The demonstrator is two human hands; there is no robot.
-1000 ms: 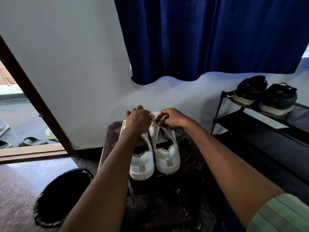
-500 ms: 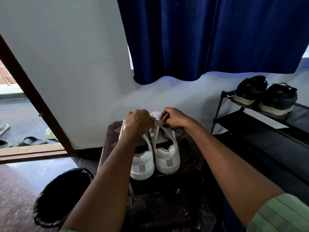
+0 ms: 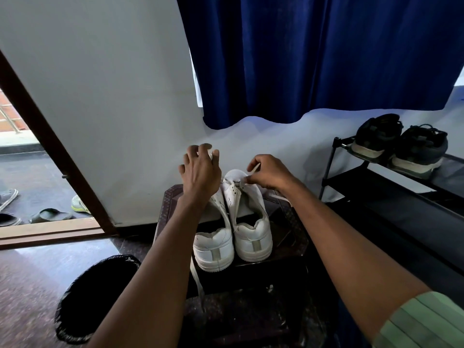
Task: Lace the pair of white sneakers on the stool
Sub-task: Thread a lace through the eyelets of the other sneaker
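Observation:
Two white sneakers stand heel-toward-me on a dark stool (image 3: 291, 222): the left sneaker (image 3: 213, 247) and the right sneaker (image 3: 253, 237). My left hand (image 3: 200, 172) is raised above the left sneaker's toe, blurred, with a white lace end (image 3: 211, 156) pinched at its fingertips. My right hand (image 3: 272, 173) pinches a lace tip (image 3: 255, 169) over the right sneaker's front eyelets. A loose lace (image 3: 196, 277) hangs off the stool's front left. Another lace strand (image 3: 279, 197) lies beside my right wrist.
A black-lined bin (image 3: 98, 297) stands on the floor left of the stool. A black shoe rack (image 3: 376, 182) at right carries dark shoes (image 3: 401, 144). A blue curtain (image 3: 326, 59) hangs on the wall behind. Sandals (image 3: 50, 214) lie beyond the open doorway.
My left hand has lifted up and away from the sneakers, drawing a lace end with it. My right hand has shifted slightly and holds a lace tip upright.

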